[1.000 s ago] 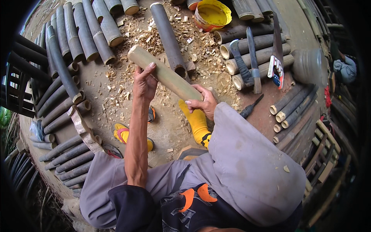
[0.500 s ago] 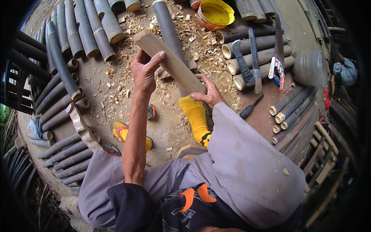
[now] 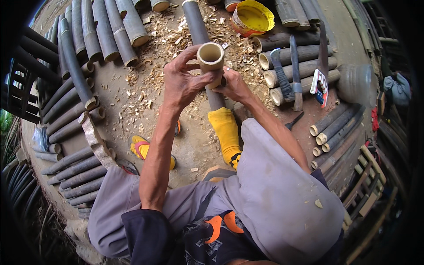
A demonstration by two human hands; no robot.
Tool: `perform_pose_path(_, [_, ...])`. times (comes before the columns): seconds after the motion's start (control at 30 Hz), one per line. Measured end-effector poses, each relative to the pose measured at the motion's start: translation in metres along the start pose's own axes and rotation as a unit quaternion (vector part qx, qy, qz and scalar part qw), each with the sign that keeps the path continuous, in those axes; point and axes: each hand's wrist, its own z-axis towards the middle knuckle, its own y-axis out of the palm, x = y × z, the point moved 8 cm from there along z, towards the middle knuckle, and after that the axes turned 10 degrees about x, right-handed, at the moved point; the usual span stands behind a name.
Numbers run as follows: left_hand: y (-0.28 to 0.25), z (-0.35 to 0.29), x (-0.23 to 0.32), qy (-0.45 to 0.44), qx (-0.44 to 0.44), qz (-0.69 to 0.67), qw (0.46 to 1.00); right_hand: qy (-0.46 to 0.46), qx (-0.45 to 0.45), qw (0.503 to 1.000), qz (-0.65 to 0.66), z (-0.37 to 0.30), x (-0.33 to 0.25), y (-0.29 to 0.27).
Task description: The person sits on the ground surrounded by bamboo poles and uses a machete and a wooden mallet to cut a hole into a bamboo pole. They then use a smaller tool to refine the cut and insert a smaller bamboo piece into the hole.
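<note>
A short pale bamboo tube (image 3: pixel 212 66) is held up in front of me, its hollow open end turned toward me. My left hand (image 3: pixel 184 81) grips its left side, with the thumb on the near side and the fingers curled round it. On the right, my right hand (image 3: pixel 235 87) closes round the lower part of the tube; some of its fingers are hidden. Below the hands runs a dark bamboo pole (image 3: pixel 195 24), its near end by my foot in a yellow sock (image 3: pixel 222 128).
Wood chips (image 3: pixel 154 66) litter the ground. At right, a chisel (image 3: pixel 295 70), a tool with a wrapped handle (image 3: pixel 282 77) and a handsaw (image 3: pixel 322 73) lie on bamboo poles (image 3: pixel 304 51). A yellow bucket (image 3: pixel 254 17) stands beyond; bamboo tubes (image 3: pixel 106 37) lie left.
The bamboo tube has swung from lying slantwise to pointing its open end at me. Both hands have shifted their grip, and my right forearm now extends farther forward.
</note>
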Motion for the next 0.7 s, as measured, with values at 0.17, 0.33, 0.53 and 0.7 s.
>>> perform_pose_path(0.17, [0.014,-0.011,0.007,0.038,-0.016,0.01,0.999,-0.029,0.041,0.999,-0.015,-0.004,0.004,-0.006])
perform_pose_path(0.33, [0.011,-0.013,0.006,0.005,-0.012,0.011,1.0,0.008,0.133,0.991,-0.012,0.053,-0.097,-0.1])
perform_pose_path(0.53, [0.015,-0.012,0.015,0.007,-0.019,0.058,0.998,-0.3,0.094,0.918,-0.243,0.057,-0.21,-0.084])
perform_pose_path(0.7, [0.007,-0.019,-0.002,0.013,0.004,0.073,0.997,-0.194,-0.037,0.946,-0.256,0.065,-0.155,-0.024])
